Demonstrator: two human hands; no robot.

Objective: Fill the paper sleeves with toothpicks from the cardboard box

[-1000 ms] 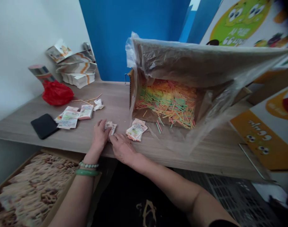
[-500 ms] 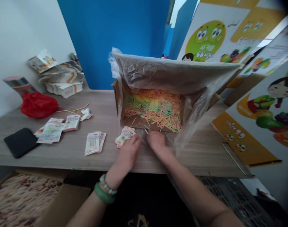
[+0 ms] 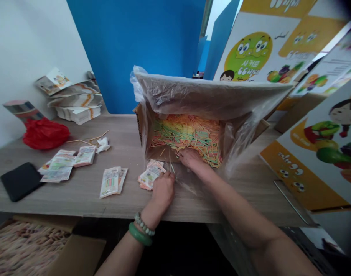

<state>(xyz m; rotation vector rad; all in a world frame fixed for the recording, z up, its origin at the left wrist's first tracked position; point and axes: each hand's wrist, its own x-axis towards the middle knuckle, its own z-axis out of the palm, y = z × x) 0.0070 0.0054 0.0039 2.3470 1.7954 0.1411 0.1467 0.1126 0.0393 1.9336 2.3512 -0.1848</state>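
Observation:
A cardboard box lined with clear plastic (image 3: 241,97) lies with its open side toward me. Inside it is a heap of thin coloured sticks (image 3: 187,132), mostly green, yellow, orange and pink. My right hand (image 3: 191,159) reaches over the front lip to the near edge of the heap, fingers pinched, with a few stick ends showing at the fingertips. My left hand (image 3: 163,188) rests on the table just outside the box, its fingers curled; anything inside them is hidden. Right beside its fingertips is a small pile of printed packets (image 3: 150,174).
More packets (image 3: 113,181) lie to the left, with further packets (image 3: 58,165) beyond. A black flat object (image 3: 21,181), a red plastic bag (image 3: 45,134), crumpled tissue (image 3: 103,144) and stacked flat cartons (image 3: 77,103) are on the left. Large printed cartons (image 3: 302,165) stand at the right.
My right hand has moved forward from the front lip to the sticks in the box. My left hand has drawn slightly right and nearer me, beside the packets. The view has tilted slightly.

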